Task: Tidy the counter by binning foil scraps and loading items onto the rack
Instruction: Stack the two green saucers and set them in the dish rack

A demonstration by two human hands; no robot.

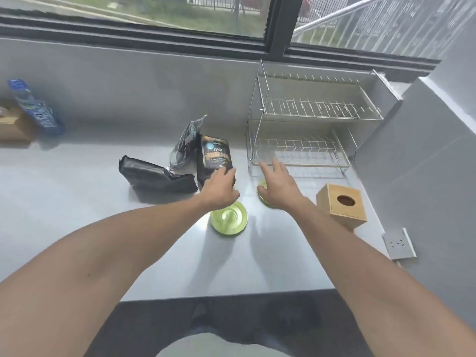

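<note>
Both hands reach out over the grey worktop (103, 202). Left hand (221, 188) is loosely open, fingers curled against the lower front of an upright black pouch (213, 157); it touches the pouch, but whether it has any real hold on it I cannot tell. Right hand (279, 188) is spread wide with fingers splayed, palm down over a green saucer (261, 194), most of which it hides; whether it touches the saucer cannot be told. A second green saucer (229, 219) lies bare on the worktop just below the left wrist. Behind the upright pouch stands a crumpled silver foil bag (186, 143), and to its left a black bag (154, 177) lies on its side. The two-tier wire rack (306, 124) stands at the back right, near the right hand's fingertips, with both tiers bare. A wooden tissue box (341, 206) sits right of the right hand. Far left, a blue bottle (36, 106) leans beside a cardboard box (13, 127).
</note>
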